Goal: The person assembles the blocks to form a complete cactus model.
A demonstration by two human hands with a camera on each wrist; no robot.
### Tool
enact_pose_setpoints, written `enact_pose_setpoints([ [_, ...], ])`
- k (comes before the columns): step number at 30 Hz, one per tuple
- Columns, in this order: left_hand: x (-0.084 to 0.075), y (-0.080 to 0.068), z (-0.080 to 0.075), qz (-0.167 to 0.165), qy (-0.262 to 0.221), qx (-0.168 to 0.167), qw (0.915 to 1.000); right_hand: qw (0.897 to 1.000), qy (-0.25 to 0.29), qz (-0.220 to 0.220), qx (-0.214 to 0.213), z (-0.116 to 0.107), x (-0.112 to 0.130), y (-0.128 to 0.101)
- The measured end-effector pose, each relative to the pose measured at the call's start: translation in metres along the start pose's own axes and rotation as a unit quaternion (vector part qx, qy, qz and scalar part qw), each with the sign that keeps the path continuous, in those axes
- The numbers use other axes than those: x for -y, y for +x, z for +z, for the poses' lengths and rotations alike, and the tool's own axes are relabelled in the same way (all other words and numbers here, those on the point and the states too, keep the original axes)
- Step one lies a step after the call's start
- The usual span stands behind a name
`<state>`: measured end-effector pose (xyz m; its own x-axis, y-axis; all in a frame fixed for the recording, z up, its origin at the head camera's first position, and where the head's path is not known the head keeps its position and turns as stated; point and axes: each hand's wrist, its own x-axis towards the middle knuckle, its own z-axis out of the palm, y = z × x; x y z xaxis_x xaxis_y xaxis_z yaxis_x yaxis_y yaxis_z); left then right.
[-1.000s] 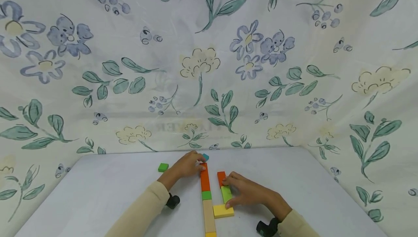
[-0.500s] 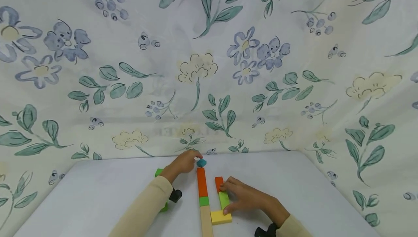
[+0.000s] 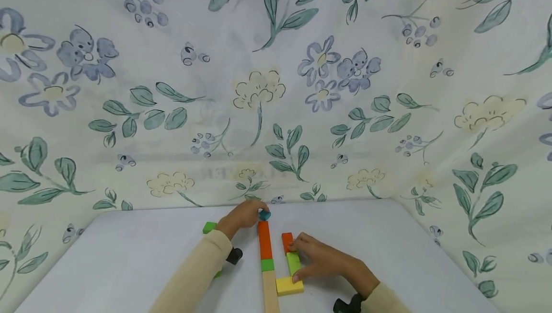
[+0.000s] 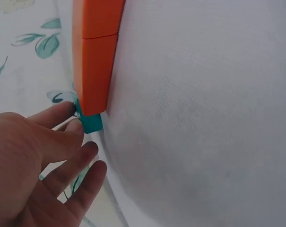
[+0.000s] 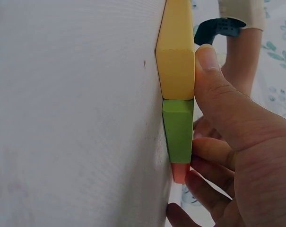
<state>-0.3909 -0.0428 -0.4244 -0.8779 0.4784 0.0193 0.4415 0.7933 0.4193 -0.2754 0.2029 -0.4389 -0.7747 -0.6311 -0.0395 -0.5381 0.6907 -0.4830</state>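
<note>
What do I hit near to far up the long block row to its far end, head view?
Tan block → small green block → orange section → teal block, pinched by the left hand.

head looks forward-down from above; close wrist views share its orange blocks (image 3: 265, 240) (left), yellow block (image 3: 287, 286) (right).

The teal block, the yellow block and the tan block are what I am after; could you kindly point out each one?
Teal block (image 4: 92, 124), left wrist view: its exposed face.
Yellow block (image 3: 288, 286), head view: its top face.
Tan block (image 3: 270, 290), head view: middle of its visible top face.
</note>
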Motion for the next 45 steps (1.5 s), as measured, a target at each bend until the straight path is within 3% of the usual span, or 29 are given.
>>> enact_pose_setpoints([
  [8,0.003,-0.001,0.002,0.005,0.012,-0.046,0.9988,1.000,-0.008,0.019,0.008,0.001,0.002,-0.001],
  [18,0.009,-0.003,0.002,-0.013,-0.039,-0.030,0.9987,1.000,-0.014,0.004,0.003,0.001,0.000,-0.001],
  [24,0.012,-0.007,0.003,0.010,-0.036,-0.043,0.9984,1.000,-0.019,0.012,0.005,0.002,0.000,0.000],
  [35,0.013,-0.005,0.005,-0.010,-0.051,-0.043,0.9977,1.000,-0.017,0.021,0.006,0.001,0.003,0.000],
  [45,0.013,-0.009,0.006,0.002,-0.062,-0.051,0.9967,1.000,-0.025,0.011,-0.001,0.002,-0.001,0.001],
])
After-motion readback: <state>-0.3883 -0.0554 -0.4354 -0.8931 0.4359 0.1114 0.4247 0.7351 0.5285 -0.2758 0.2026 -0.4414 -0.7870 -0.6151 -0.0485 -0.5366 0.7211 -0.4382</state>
